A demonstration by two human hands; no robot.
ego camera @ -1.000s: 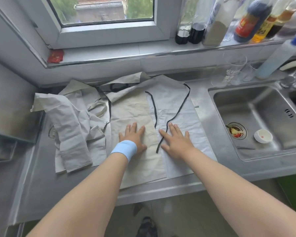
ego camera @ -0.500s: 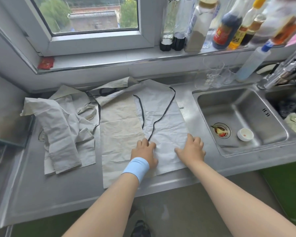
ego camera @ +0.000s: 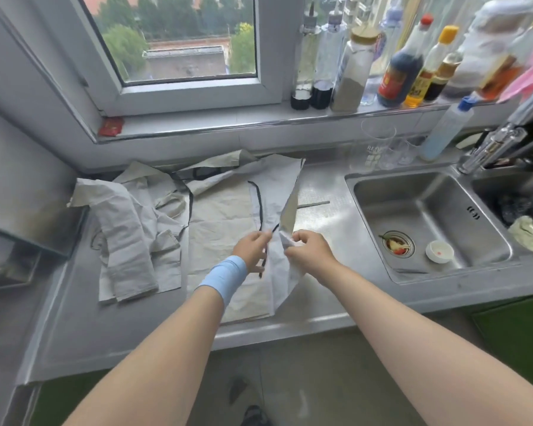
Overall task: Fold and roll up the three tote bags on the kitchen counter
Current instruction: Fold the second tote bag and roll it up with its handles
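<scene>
Lifted since flat — right hand (ego camera: 308,252) pinching white tote's (ego camera: 274,192) right edge.

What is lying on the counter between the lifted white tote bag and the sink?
In the head view, only a thin pale stick lies on the steel counter between the white tote bag and the sink.

Pale tote bags (ego camera: 219,229) on counter, rightmost bag's edge (ego camera: 286,216) lifted.

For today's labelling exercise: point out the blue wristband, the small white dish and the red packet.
blue wristband (ego camera: 223,276), head view, middle of the band.
small white dish (ego camera: 439,251), head view, its inside.
red packet (ego camera: 110,126), head view, its centre.
</scene>
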